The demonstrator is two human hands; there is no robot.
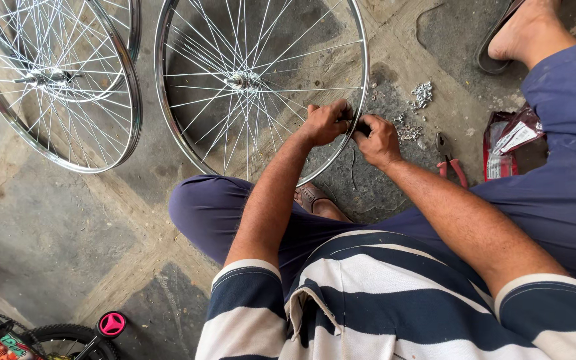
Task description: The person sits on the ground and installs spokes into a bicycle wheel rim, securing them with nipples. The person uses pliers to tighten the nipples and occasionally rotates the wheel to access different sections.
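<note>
A spoked bicycle wheel (188,143) with a shiny steel rim lies flat on the concrete floor in front of me, its hub (243,81) near the middle. My left hand (325,122) grips the rim at its near right edge, fingers curled over it. My right hand (376,140) sits right beside it, fingers pinched on a small dark tool or nipple at the rim; the exact item is hidden between the fingers.
A second spoked wheel (128,100) lies to the left. A pile of small metal nipples (421,93) and red-handled pliers (448,160) lie right of the wheel, beside a red packet (507,143). A small bike tyre with a pink cap (111,324) is at bottom left.
</note>
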